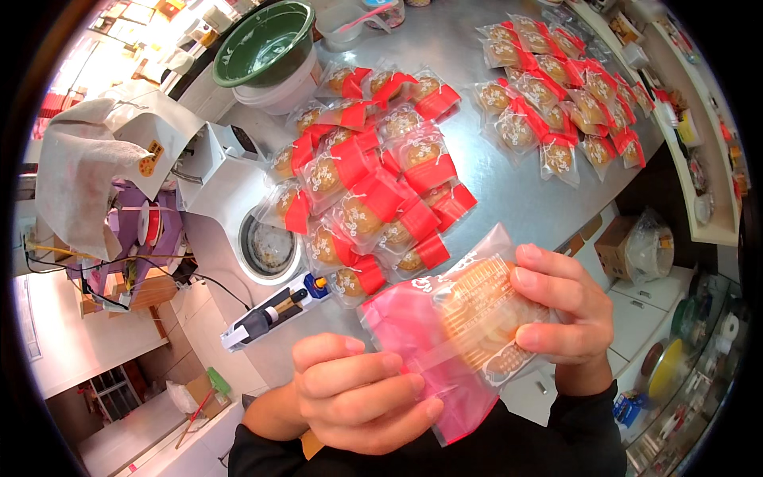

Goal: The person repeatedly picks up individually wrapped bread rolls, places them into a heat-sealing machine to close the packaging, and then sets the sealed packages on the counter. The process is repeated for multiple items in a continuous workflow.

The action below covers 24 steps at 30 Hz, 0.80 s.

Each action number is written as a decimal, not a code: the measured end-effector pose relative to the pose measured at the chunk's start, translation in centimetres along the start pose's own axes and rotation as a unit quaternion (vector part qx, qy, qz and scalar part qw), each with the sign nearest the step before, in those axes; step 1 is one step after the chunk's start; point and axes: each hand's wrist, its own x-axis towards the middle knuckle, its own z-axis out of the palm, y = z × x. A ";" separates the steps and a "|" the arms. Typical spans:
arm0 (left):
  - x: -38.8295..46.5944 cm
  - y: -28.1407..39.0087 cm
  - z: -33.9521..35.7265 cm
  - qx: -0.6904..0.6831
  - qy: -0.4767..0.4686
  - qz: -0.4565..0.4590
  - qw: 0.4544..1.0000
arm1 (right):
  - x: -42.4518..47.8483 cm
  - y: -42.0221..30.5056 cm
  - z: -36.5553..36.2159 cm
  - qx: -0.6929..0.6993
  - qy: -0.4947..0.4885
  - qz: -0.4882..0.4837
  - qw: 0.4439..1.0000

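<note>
Both hands hold one clear plastic pastry bag (477, 322) up in front of my chest. Inside the bag a round baked pastry sits in a ribbed tray, and the bag's other end is pink-red. My left hand (363, 390) grips the pink end with its fingers. The tray end is held by my right hand (560, 304), fingertips on the plastic. Just beyond, a pile of bagged pastries (363, 203) with red bands lies on the steel table (471, 137). A hand-held sealing device (271, 316) lies at the table's near left edge, beside the pile.
A second pile of bagged pastries (554, 101) lies at the far right. A green basin (262, 45) on a white tub stands at the back left, near a clear plastic jug (346, 27). A white machine (220, 179) with a round metal well (269, 244) borders the pile's left.
</note>
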 end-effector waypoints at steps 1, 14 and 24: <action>0.0 0.3 0.0 0.013 -0.014 -0.006 1.000 | 0.0 0.0 -0.1 0.002 0.000 -0.002 1.000; -0.4 0.4 0.5 0.001 0.069 0.026 0.997 | -0.2 -0.4 0.1 0.007 0.004 -0.015 1.000; -1.2 0.3 0.2 -0.028 0.093 0.016 0.995 | -0.2 -0.4 1.1 0.026 0.018 -0.017 0.999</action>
